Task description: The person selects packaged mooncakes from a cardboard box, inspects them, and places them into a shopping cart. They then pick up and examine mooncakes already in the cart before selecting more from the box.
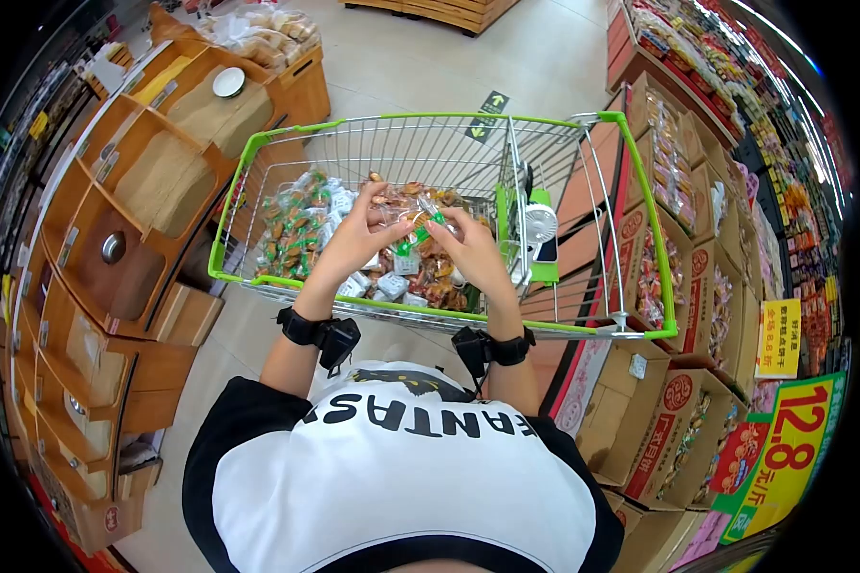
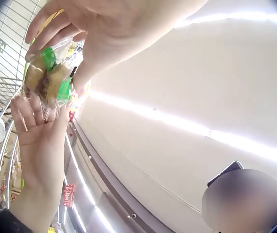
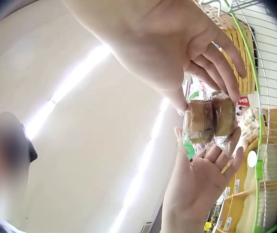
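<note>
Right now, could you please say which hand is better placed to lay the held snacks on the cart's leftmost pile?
Probably the left hand; the right hand also holds the snacks but sits farther from the leftmost pile.

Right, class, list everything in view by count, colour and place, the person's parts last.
Cart: one, silver with green rim, centre
Wrapped cakes: two, brown, held over the cart
Packets: many, mixed colours, in the cart
Fan-like object: one, white, cart's right end
Wooden display: one, brown, left
Bagged bread: several, pale, upper left
Cardboard boxes: several, brown, right
Shelf goods: many, mixed colours, far right
Signs: several, mostly yellow, right
Floor marker: one, dark, beyond the cart
Shirt: one, white and black, bottom
Wrist devices: two, black, on wrists
Left hand, right hand: one each, bare, on the cakes
</note>
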`<action>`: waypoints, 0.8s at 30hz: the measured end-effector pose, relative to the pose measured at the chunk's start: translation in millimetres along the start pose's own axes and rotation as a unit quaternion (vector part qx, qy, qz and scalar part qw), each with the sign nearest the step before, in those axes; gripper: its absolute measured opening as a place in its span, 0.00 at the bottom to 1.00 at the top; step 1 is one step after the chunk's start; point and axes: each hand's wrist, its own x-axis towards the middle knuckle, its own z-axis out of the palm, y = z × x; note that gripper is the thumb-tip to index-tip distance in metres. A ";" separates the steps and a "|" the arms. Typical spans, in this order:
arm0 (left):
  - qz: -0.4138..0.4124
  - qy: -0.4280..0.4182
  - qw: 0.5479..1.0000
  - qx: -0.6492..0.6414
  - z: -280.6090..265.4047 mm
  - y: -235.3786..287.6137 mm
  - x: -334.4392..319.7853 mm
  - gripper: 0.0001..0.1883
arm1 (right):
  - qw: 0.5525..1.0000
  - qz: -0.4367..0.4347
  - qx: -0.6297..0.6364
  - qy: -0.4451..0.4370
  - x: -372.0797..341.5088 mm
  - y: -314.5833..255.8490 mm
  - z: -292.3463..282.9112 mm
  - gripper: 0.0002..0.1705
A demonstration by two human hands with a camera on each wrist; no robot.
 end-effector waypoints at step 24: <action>-0.221 0.220 0.946 -0.088 -133.3 -144.3 -7.6 0.27 | 0.965 0.134 -0.031 -0.223 113.1 73.2 185.8 0.27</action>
